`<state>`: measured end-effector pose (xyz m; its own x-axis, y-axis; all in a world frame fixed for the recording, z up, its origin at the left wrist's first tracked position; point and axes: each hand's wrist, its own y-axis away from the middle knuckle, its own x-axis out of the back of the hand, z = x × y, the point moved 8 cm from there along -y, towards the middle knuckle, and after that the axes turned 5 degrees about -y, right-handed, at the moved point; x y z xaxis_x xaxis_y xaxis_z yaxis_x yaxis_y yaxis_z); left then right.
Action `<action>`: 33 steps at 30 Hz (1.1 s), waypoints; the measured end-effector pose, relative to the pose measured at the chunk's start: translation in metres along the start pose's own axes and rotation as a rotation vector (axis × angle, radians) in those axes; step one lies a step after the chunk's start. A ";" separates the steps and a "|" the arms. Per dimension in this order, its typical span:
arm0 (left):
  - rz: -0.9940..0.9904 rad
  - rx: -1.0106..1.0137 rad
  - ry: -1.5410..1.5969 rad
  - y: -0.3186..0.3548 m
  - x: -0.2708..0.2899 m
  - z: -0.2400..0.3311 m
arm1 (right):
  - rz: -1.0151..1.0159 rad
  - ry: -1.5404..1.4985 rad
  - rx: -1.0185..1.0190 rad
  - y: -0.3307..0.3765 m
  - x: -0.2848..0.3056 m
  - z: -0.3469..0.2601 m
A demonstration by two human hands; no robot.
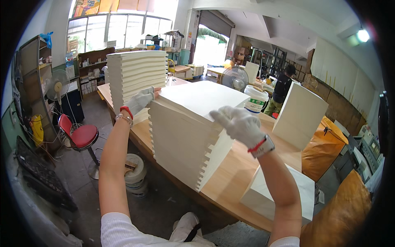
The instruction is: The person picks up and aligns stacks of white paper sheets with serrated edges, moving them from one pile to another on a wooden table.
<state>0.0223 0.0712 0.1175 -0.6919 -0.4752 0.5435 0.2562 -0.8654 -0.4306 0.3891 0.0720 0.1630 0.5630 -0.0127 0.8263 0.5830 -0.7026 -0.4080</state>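
**Two gloved hands on a tall stack of white sheets**

Two hands in white gloves rest on the big stack of white sheets point(185, 140) that stands on the wooden surface point(234, 177) in front of us. Our left hand point(140, 100) lies flat against the stack's far left top edge, its grip spread apart. Our right hand point(238, 123) presses on the near right top corner, fingers curled over the edge, its grip closed on the sheets. Behind stands a second stack point(133, 74), to the right an upright white block point(298, 115). A red stool point(82, 136) sits on the floor at left.
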 end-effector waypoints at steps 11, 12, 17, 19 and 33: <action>-0.086 -0.126 0.303 0.001 0.015 -0.035 | 0.172 0.165 0.235 0.021 -0.016 -0.041; -0.070 -0.131 0.286 0.001 0.017 -0.032 | 0.216 0.151 0.277 0.021 -0.018 -0.038; -0.071 -0.040 0.283 0.002 0.015 -0.031 | 0.296 0.155 0.313 0.026 -0.028 -0.036; -0.078 -0.019 0.319 0.002 0.018 -0.032 | 0.350 0.163 0.352 0.029 -0.029 -0.039; 0.354 -0.253 0.045 -0.004 0.044 -0.047 | 0.327 -0.231 0.346 0.093 -0.020 -0.001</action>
<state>-0.0411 0.0610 0.1087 -0.6212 -0.7236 0.3009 0.3135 -0.5814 -0.7508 0.4315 0.0061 0.1088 0.8397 -0.0070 0.5430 0.4924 -0.4120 -0.7667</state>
